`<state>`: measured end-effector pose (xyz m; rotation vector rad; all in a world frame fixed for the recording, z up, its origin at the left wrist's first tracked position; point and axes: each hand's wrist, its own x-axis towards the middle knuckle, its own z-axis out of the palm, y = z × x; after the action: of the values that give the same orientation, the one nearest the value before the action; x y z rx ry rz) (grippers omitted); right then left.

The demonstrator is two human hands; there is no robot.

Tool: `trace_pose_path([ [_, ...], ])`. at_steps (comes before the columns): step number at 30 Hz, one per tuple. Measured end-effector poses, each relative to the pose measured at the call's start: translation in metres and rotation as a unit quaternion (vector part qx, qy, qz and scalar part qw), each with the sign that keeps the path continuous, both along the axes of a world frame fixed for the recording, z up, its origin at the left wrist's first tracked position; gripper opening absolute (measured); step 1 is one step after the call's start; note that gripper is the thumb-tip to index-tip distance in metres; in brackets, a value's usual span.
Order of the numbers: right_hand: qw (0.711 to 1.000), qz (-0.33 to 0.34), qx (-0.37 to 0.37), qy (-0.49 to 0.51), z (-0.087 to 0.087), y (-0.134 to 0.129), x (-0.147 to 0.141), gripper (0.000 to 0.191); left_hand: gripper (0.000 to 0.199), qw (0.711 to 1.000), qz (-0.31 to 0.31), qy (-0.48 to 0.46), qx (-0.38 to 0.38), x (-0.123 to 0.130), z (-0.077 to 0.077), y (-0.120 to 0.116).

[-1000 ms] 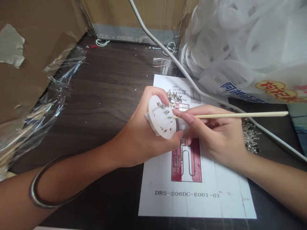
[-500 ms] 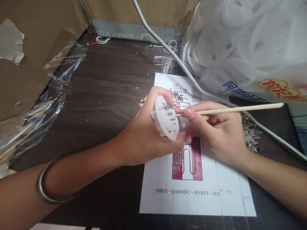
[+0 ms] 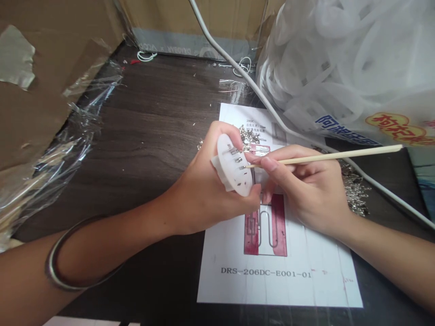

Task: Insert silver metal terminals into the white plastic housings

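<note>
My left hand (image 3: 207,181) grips a white oval plastic part (image 3: 233,170) by its edges, thumb at the top and fingers underneath. Several small metal pieces and slots show on its tilted face. Between the thumb and fingers of my right hand (image 3: 302,181) is a thin wooden stick (image 3: 343,155), held almost level. Its narrow tip meets the face of the plastic part at one of the lower metal pieces. The right fingertips sit close to the left thumb. Beneath both hands lies a printed paper sheet (image 3: 282,285) with a red-marked diagram.
Small metal pieces are piled behind my left hand, with another heap (image 3: 355,192) beyond my right wrist. A bulging clear bag (image 3: 340,68) of white parts stands at the back right. A white cable (image 3: 234,68) crosses the dark table (image 3: 163,104). Cardboard (image 3: 57,54) borders the left.
The stick's tip has shifted slightly down the plastic part's face, from a middle metal piece to a lower one. My left hand and the part have moved slightly left.
</note>
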<state>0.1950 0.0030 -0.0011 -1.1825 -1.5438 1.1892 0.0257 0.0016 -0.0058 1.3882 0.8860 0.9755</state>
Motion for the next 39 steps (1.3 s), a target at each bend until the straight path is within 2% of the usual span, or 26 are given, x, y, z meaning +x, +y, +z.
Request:
trace_pose_path([
  [8, 1.000, 0.006, 0.003, -0.009, 0.0013, 0.0014, 0.0003, 0.015, 0.048, 1.000, -0.012, -0.001, 0.004, 0.0001, 0.0003, 0.0008],
  [20, 0.998, 0.023, 0.033, -0.052, 0.0011, 0.0006, -0.0002, 0.009, 0.047, 1.000, -0.011, -0.002, -0.018, -0.0014, -0.0017, 0.0009],
  [23, 0.997, 0.020, 0.038, -0.061, 0.0024, 0.0004, -0.0011, 0.013, 0.047, 1.000, -0.017, -0.007, -0.018, -0.0009, -0.0011, 0.0020],
  [39, 0.995, 0.015, 0.044, -0.083, 0.0015, -0.0017, 0.0000, 0.008, 0.048, 1.000, -0.022, -0.018, -0.014, -0.0010, -0.0011, 0.0031],
])
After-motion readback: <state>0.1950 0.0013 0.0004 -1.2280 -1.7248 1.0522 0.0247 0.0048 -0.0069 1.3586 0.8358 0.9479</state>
